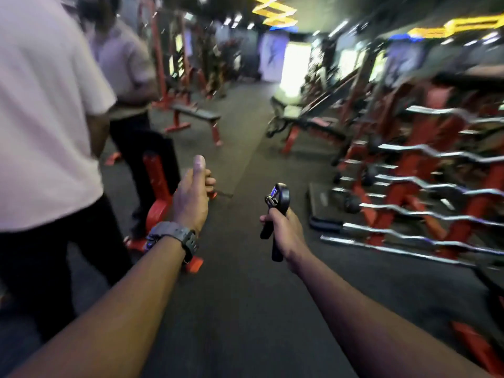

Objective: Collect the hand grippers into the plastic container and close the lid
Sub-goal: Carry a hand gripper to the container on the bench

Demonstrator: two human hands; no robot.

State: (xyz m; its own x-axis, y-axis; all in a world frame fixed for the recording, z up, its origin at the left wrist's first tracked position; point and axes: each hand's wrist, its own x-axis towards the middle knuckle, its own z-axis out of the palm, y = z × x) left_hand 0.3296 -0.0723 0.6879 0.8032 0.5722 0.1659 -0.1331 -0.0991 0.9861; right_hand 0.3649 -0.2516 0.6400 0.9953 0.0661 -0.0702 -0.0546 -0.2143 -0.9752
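My right hand [285,230] is closed around a black hand gripper [275,211] with a blue spring at its top; its two handles stick out below my fist. My left hand [192,195], with a grey watch on the wrist, is held out in front with the fingers curled and the thumb up, and I see nothing in it. Both arms reach forward above the dark gym floor. No plastic container is in view. The picture is blurred by motion.
A person in a white shirt [46,110] stands close at my left, with another person [125,77] just beyond. A red rack of chrome bars [425,186] fills the right side. Red benches [196,115] stand further ahead, and a dark floor aisle [245,148] runs between them.
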